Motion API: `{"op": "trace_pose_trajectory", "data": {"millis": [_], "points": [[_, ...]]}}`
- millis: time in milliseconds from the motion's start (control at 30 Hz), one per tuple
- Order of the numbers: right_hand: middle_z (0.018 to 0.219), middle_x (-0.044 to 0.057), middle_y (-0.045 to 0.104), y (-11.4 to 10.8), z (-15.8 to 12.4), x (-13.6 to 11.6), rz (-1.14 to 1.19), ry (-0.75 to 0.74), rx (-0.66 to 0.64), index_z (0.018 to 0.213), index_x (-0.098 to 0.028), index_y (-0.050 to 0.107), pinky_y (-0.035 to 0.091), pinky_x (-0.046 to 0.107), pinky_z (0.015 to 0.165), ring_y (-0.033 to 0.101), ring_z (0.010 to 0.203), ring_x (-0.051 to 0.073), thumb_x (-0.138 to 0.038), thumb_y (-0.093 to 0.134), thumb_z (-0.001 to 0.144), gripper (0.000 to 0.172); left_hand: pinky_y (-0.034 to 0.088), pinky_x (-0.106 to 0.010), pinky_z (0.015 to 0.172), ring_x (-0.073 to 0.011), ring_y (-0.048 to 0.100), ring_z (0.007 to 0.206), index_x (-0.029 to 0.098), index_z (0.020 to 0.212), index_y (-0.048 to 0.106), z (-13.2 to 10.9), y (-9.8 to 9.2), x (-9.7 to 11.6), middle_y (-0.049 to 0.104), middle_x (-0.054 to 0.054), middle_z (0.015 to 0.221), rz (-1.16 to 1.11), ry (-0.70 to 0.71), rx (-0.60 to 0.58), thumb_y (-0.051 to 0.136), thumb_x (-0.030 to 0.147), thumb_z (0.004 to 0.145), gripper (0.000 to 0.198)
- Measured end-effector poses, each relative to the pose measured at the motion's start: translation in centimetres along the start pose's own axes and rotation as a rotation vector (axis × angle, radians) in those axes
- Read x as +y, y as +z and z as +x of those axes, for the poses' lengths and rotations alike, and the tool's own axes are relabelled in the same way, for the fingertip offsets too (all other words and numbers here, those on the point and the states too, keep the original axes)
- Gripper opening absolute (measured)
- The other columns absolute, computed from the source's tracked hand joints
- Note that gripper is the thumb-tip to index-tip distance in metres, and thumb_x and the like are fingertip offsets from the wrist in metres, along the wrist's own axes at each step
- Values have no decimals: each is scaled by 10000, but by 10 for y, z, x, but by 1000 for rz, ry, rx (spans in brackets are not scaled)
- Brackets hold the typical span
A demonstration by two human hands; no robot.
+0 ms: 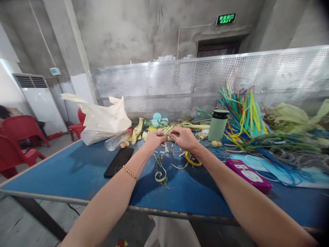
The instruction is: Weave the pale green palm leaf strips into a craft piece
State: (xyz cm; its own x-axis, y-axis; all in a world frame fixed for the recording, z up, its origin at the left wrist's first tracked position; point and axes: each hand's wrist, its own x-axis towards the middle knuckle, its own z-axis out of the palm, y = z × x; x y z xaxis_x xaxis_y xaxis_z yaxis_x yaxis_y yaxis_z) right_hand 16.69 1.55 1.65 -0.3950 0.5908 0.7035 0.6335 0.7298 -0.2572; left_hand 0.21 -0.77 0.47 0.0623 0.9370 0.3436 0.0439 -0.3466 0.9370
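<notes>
Above the middle of the blue table (77,171), my left hand (155,140) and my right hand (186,138) are close together with fingers pinched. Between them is a bundle of pale green plant strips (168,129), which both hands grip; its exact form is partly hidden by my fingers. A narrow strip hangs down below my fingertips. Under my hands lie scattered plant scraps and a curled pale strip (160,176). A yellow ring (191,162) lies beneath my right wrist.
Left are a white plastic bag (105,118), a clear bottle (115,141) and a black phone (119,162). Right stand a green tumbler (218,127), colourful strips (246,118), a purple box (248,175) and blue face masks (280,168). A perforated metal panel (159,85) closes off the back.
</notes>
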Motion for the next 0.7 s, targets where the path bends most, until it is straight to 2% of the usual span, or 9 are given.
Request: {"op": "trace_pose_trajectory", "data": {"millis": [200,333,400,700], "points": [[648,34,641,-4,0,-5,-49,-4,-15,692,-153,666,327,247,595,516,602,133,-253,543,822,205,354,-220,517,-82,461,502,114,710,693,0,1,1,597,-4,569,-53,-2,-13,645,133,578,142],[624,28,612,-4,0,-4,-72,17,-53,684,-145,650,298,246,576,481,582,124,-269,536,824,219,325,-222,520,-78,428,496,123,592,640,0,-1,1,564,8,527,25,13,-25,588,129,588,53],[613,24,596,-3,0,-3,-69,29,-60,678,-143,642,289,245,569,467,576,121,-273,534,822,222,319,-225,527,-81,424,506,131,535,603,-1,-1,1,552,8,516,44,26,-35,577,145,599,70],[567,8,550,-2,0,-7,2,70,-41,640,-149,610,292,251,570,428,551,115,-260,518,795,212,324,-231,545,-85,435,522,117,598,660,0,-1,0,560,-1,544,9,29,-76,584,166,620,93]]}}
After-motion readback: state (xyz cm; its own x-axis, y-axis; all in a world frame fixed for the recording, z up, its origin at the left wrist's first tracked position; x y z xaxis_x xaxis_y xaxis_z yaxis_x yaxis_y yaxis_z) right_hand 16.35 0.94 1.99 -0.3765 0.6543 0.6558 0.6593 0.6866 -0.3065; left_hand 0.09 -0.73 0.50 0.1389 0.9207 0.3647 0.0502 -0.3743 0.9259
